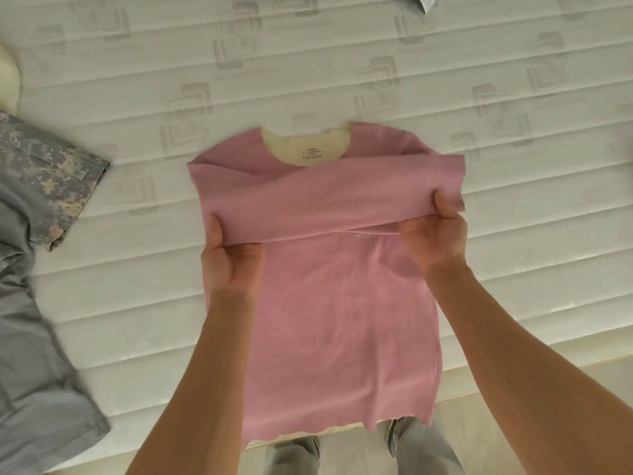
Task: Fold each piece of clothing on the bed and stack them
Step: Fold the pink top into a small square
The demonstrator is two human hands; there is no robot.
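Observation:
A pink long-sleeved top (339, 303) with a cream lining lies flat on the white quilted mattress (513, 234), collar away from me and hem hanging over the near edge. Its sleeves are folded across the chest as one band. My left hand (233, 258) pinches the left end of that band, thumb on top. My right hand (435, 234) grips the band near its right end, thumb on top and fingers underneath.
A camouflage-patterned garment (51, 176) and grey clothing (30, 354) lie at the left side of the bed. A cream item (8, 80) shows at the far left edge, a pale blue corner (426, 1) at the top. My legs (363, 454) stand below the mattress edge.

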